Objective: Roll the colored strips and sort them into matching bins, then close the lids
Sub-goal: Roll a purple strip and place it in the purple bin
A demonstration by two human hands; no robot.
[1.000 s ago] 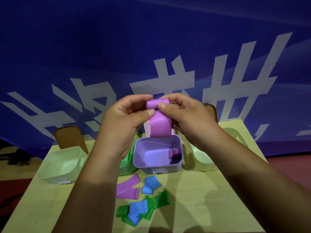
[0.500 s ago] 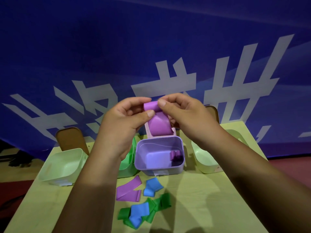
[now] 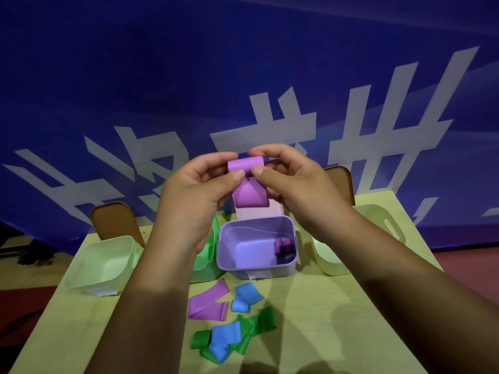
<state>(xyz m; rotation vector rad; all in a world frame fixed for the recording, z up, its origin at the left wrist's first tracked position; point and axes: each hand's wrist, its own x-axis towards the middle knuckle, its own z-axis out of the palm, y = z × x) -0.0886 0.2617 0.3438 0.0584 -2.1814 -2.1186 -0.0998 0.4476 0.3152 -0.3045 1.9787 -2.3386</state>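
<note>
**Purple strip part-rolled above the purple bin**

A slip is judged the main risk. The purple strip (image 3: 247, 182) is held only at its rolled top edge and its tail hangs free, so the coil could be sprung open if either pinch is eased before the rolling is finished. A loosened roll could also be dropped short of the purple bin (image 3: 258, 272), or into the green bin (image 3: 206, 256) just left of it (the two stand close together). One finished roll (image 3: 283, 247) is seen inside the purple bin, against its right wall. Loose strips (image 3: 208, 302) are left on the table (image 3: 337, 319) in front of it.

Both hands are raised above the purple bin. The coil is pinched from either side by the left hand (image 3: 194, 195) and the right hand (image 3: 294, 190), each thumb pressed to its front and the fingers curled behind.
</note>
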